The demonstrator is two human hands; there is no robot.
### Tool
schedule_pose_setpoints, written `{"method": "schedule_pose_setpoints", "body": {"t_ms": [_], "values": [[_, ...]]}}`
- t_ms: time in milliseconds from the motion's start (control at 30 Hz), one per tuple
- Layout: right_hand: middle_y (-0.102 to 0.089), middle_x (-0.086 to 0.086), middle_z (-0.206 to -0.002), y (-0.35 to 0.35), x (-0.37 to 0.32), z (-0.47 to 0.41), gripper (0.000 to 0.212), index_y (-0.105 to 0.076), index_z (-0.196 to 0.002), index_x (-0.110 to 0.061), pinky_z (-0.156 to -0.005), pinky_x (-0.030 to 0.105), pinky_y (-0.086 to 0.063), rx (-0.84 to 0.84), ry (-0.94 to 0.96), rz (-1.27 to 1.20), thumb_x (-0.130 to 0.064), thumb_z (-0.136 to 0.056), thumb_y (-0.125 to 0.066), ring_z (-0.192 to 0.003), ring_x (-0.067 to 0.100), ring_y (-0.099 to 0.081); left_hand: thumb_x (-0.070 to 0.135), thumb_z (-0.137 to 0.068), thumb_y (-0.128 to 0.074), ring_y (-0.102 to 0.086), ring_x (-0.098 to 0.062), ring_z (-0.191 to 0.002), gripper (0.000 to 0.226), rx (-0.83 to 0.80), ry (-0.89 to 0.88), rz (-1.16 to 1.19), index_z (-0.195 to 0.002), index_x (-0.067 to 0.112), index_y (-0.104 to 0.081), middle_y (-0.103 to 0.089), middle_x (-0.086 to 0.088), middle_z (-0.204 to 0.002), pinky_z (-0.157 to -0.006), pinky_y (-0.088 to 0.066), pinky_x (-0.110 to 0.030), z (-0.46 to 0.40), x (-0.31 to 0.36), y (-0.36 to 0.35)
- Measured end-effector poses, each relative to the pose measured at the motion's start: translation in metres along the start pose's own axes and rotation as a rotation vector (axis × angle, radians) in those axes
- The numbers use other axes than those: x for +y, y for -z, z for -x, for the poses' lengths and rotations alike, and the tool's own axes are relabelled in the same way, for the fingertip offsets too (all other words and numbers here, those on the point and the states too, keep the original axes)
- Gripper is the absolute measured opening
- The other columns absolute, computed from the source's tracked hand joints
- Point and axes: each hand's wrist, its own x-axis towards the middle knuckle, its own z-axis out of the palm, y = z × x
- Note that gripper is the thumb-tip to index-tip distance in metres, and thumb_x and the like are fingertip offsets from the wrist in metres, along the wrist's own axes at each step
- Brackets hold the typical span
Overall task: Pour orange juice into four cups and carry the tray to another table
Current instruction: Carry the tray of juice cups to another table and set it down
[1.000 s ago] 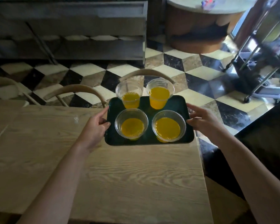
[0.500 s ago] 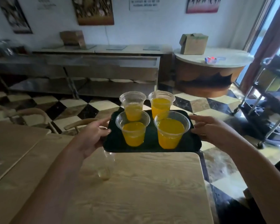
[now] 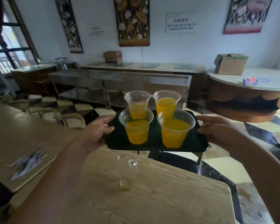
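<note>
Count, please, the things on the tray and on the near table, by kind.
Cups with juice, on the tray: 4
Clear glass, on the table: 1
Total: 5

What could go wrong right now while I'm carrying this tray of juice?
The four cups have no lids and stand loose on the dark tray, so a tilt could slop juice or slide them. The left hand and right hand hold only its side edges. A clear glass stands on the wooden table just below; lowering could clip it.
</note>
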Motion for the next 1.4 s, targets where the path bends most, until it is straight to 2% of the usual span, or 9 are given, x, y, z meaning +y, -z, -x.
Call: {"method": "schedule_pose_setpoints", "body": {"t_ms": [133,467,633,733,800,900,1100,1267,1400], "values": [[-0.073,0.023,-0.115,-0.04,-0.012,-0.007,0.048,-0.067,-0.128,-0.013,-0.079,0.032,-0.061,-0.111,0.004,0.009,0.017,-0.094,-0.048,-0.108,0.036,-0.07,-0.005,-0.099,-0.044,-0.069,-0.028,-0.115,0.048,0.07,0.013,0.064,-0.12,0.029,-0.069,-0.073,-0.004,-0.127,-0.073,-0.061,-0.033,0.03,0.008,0.033],[-0.073,0.011,-0.115,-0.179,-0.043,-0.008,0.049,-0.065,-0.129,-0.017,-0.079,0.032,-0.059,-0.304,0.051,0.129,0.013,-0.095,-0.05,-0.103,0.025,-0.071,0.001,-0.087,-0.051,-0.062,-0.038,-0.13,0.064,0.154,-0.048,0.119,-0.147,0.023,-0.056,-0.062,-0.014,-0.144,-0.105,-0.05,-0.053,0.124,0.002,0.158],[-0.073,0.014,-0.119,-0.262,-0.053,-0.008,0.054,-0.058,-0.142,-0.015,-0.093,0.042,-0.058,-0.405,0.03,0.157,0.01,-0.094,-0.052,-0.108,0.027,-0.071,0.002,-0.096,-0.05,-0.078,-0.029,-0.096,0.039,0.379,-0.055,0.19,-0.112,0.024,-0.079,-0.075,-0.017,-0.118,-0.067,-0.064,-0.036,0.178,0.004,0.215],[-0.072,0.015,-0.12,-0.315,-0.059,-0.002,0.054,-0.058,-0.142,-0.016,-0.086,0.039,-0.06,-0.481,0.023,0.161,0.01,-0.094,-0.052,-0.108,0.028,-0.072,0.002,-0.103,-0.049,-0.079,-0.026,-0.082,0.034,0.508,-0.033,0.183,-0.112,0.023,-0.075,-0.081,-0.013,-0.097,-0.065,-0.066,-0.037,0.213,0.001,0.25],[-0.069,0.016,-0.124,-0.352,-0.061,0.002,0.054,-0.057,-0.142,-0.014,-0.077,0.034,-0.061,-0.528,0.023,0.144,0.011,-0.094,-0.051,-0.109,0.029,-0.07,-0.001,-0.102,-0.05,-0.077,-0.03,-0.095,0.04,0.568,-0.015,0.162,-0.125,0.023,-0.071,-0.08,-0.011,-0.105,-0.081,-0.065,-0.045,0.236,-0.002,0.278],[-0.067,0.017,-0.127,-0.406,-0.064,0.01,0.051,-0.058,-0.139,-0.013,-0.08,0.037,-0.06,-0.577,0.046,0.165,0.01,-0.094,-0.052,-0.11,0.031,-0.069,0.0,-0.101,-0.052,-0.069,-0.033,-0.114,0.042,0.641,-0.02,0.201,-0.132,0.022,-0.068,-0.072,-0.013,-0.127,-0.067,-0.065,-0.039,0.272,-0.01,0.322],[-0.065,0.014,-0.131,-0.509,-0.075,0.039,0.052,-0.058,-0.139,-0.017,-0.081,0.038,-0.06,-0.705,0.077,0.212,0.007,-0.093,-0.057,-0.111,0.029,-0.069,-0.003,-0.099,-0.052,-0.071,-0.034,-0.116,0.047,0.739,-0.028,0.244,-0.136,0.022,-0.065,-0.072,-0.011,-0.131,-0.078,-0.065,-0.044,0.346,-0.023,0.389],[-0.063,0.01,-0.134,-0.589,-0.086,0.06,0.052,-0.061,-0.137,-0.015,-0.08,0.036,-0.058,-0.852,0.074,0.184,0.012,-0.094,-0.052,-0.112,0.027,-0.066,-0.007,-0.1,-0.046,-0.077,-0.028,-0.095,0.043,0.853,-0.03,0.265,-0.116,0.024,-0.07,-0.082,-0.006,-0.101,-0.061,-0.064,-0.035,0.401,-0.029,0.423],[-0.069,0.009,-0.122,-0.646,-0.097,0.073,0.053,-0.062,-0.137,-0.02,-0.094,0.044,-0.058,-0.958,0.116,0.234,0.008,-0.093,-0.054,-0.111,0.027,-0.069,-0.007,-0.099,-0.047,-0.068,-0.035,-0.117,0.051,0.955,-0.045,0.315,-0.138,0.022,-0.061,-0.068,-0.015,-0.131,-0.072,-0.063,-0.042,0.44,-0.039,0.454]]}}
